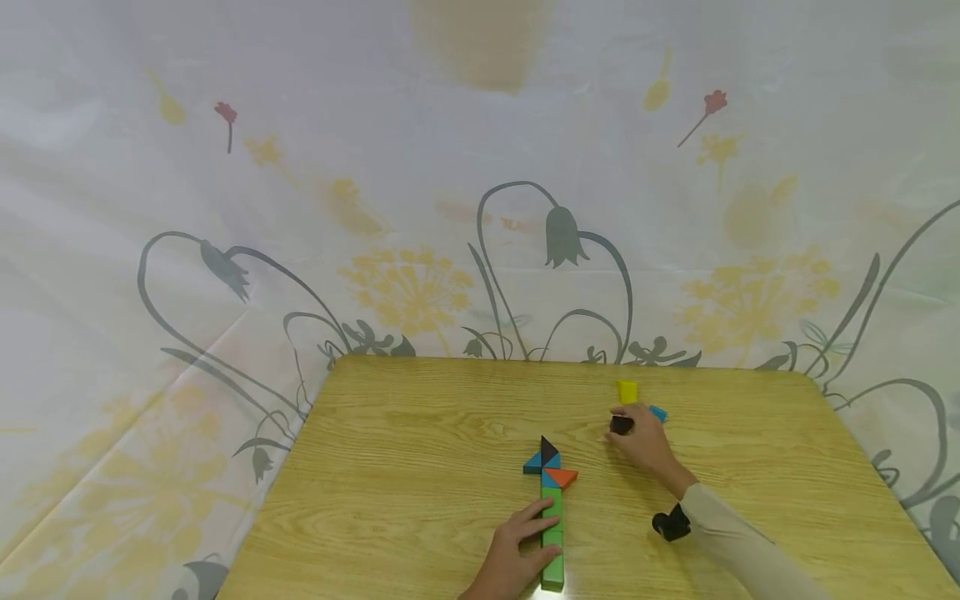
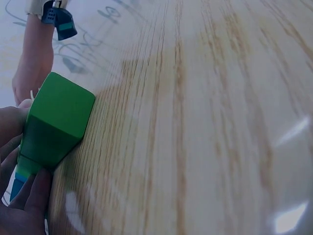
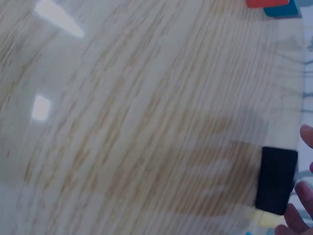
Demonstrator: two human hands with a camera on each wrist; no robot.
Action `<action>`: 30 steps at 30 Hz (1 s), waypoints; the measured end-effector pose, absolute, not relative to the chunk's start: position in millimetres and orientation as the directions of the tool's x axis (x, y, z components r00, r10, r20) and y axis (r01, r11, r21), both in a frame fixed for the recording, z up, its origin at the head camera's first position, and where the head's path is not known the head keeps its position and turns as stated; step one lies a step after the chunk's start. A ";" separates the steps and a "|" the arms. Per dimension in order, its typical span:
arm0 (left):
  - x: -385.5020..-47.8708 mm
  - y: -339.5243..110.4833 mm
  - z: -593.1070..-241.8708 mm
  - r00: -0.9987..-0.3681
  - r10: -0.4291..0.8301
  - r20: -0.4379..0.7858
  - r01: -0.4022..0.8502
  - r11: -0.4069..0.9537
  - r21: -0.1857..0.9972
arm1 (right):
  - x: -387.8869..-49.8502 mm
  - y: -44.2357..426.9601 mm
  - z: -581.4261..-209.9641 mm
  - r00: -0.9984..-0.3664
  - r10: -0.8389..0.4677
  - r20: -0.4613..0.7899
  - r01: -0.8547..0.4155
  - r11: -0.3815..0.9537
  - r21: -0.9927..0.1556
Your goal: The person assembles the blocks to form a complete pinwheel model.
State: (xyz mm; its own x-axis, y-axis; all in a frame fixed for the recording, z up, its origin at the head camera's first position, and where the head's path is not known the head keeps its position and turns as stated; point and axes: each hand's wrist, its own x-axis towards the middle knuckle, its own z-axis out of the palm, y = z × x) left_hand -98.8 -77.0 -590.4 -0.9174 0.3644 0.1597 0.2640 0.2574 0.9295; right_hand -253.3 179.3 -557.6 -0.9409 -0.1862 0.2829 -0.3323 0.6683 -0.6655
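My left hand (image 1: 512, 546) lies over a row of green blocks (image 1: 552, 573), its fingertips touching them. The left wrist view shows the end of the nearest green block close up, with fingers along its sides. Beyond the green blocks the row continues with an orange triangular block (image 1: 562, 477), blue triangular blocks (image 1: 533, 463) and a black triangular block (image 1: 548, 449) at the far tip. Farther back to the right, my right hand (image 1: 647, 442) pinches a black block (image 1: 621, 425). Its dark flat face (image 3: 277, 181) shows in the right wrist view, fingers beside it.
Just past the right hand lie a yellow block (image 1: 627, 392) and a blue block (image 1: 658, 414). The wooden table (image 1: 405, 467) ends at the back against a flower-printed cloth (image 1: 420, 192). A small black device (image 1: 671, 524) sits on the right wrist.
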 end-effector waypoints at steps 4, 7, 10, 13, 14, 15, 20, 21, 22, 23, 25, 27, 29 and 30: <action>-98.9 -77.0 -589.9 -0.919 0.360 0.159 0.263 0.262 0.929 | -254.1 166.4 -550.9 -0.918 -0.213 0.335 -0.390 0.640 -0.662; -99.0 -77.0 -589.2 -0.921 0.358 0.153 0.258 0.267 0.929 | -253.3 152.0 -544.8 -0.892 -0.255 0.373 -0.448 0.602 -0.660; -98.8 -76.7 -587.8 -0.921 0.363 0.141 0.247 0.265 0.932 | -251.8 136.6 -541.5 -0.868 -0.312 0.386 -0.496 0.567 -0.658; -98.3 -76.4 -586.9 -0.919 0.368 0.142 0.247 0.256 0.935 | -250.2 121.6 -541.0 -0.835 -0.385 0.394 -0.550 0.536 -0.641; -98.3 -76.3 -587.1 -0.918 0.369 0.147 0.252 0.253 0.934 | -249.5 117.0 -540.9 -0.823 -0.412 0.390 -0.565 0.524 -0.638; -98.2 -76.3 -587.4 -0.916 0.369 0.158 0.262 0.252 0.931 | -248.8 112.3 -541.0 -0.810 -0.441 0.387 -0.581 0.511 -0.634; -98.8 -76.5 -589.2 -0.910 0.371 0.185 0.293 0.259 0.920 | -247.0 92.6 -540.8 -0.732 -0.586 0.348 -0.656 0.467 -0.593; -98.9 -76.5 -589.4 -0.909 0.373 0.185 0.295 0.263 0.918 | -246.3 89.2 -539.9 -0.719 -0.607 0.338 -0.666 0.465 -0.584; -99.2 -76.6 -589.6 -0.910 0.374 0.180 0.291 0.265 0.919 | -245.6 86.4 -538.7 -0.709 -0.624 0.328 -0.674 0.464 -0.574; -99.5 -76.6 -589.7 -0.911 0.374 0.175 0.286 0.267 0.920 | -244.8 83.8 -537.2 -0.701 -0.638 0.318 -0.682 0.468 -0.562; -100.1 -76.7 -590.3 -0.913 0.372 0.166 0.279 0.273 0.921 | -243.7 79.3 -534.9 -0.702 -0.653 0.286 -0.681 0.497 -0.538; -100.4 -76.8 -591.0 -0.915 0.372 0.158 0.272 0.276 0.922 | -244.2 76.4 -534.0 -0.702 -0.665 0.256 -0.682 0.522 -0.512; -100.6 -77.0 -591.3 -0.916 0.371 0.151 0.264 0.278 0.924 | -246.0 73.9 -533.8 -0.706 -0.672 0.223 -0.678 0.551 -0.486; -100.6 -77.1 -591.4 -0.917 0.370 0.151 0.264 0.279 0.923 | -247.2 72.6 -533.9 -0.710 -0.674 0.206 -0.674 0.565 -0.476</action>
